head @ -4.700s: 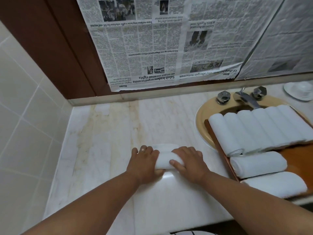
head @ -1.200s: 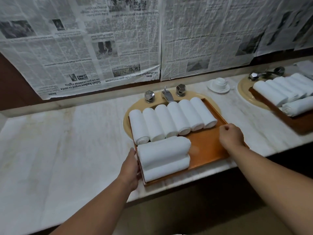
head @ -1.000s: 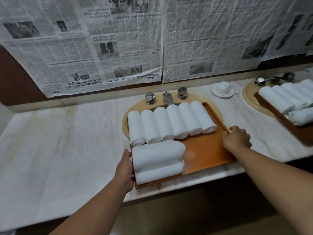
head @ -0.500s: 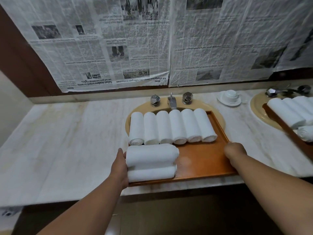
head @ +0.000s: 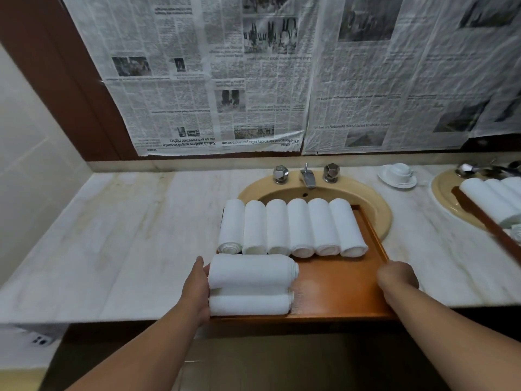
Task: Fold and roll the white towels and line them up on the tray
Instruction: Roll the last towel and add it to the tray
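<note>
Thumb of left hand (head: 197, 289) upright, palm flat against the left rim of the tray (head: 335, 289) and the ends of two crosswise towels (head: 251, 270). Fingers out of sight beside the rim, so cannot tell whether gripping or only pressing. Right hand (head: 397, 277) curled over the right rim, gripping it, fingertips hidden behind the knuckles.

Crosswise towels stacked close at the tray's front-left corner, covering the rim there. Behind them, row of six rolled towels (head: 291, 227) side by side along the tray's back, hiding its far-left corner.

Tray set partly over the sink (head: 375, 204), most of the bowl covered, tap (head: 307, 177) just behind. Front rim about level with the front edge of the desk (head: 127, 235).

Second tray (head: 485, 221) with more rolls at far right, blurred and cut off by the picture's edge. Cup and saucer (head: 397, 174) near the desk's back edge.

Open room: bare tray floor between crosswise towels and right rim; broad marble stretch from left rim to the desk's left edge.
</note>
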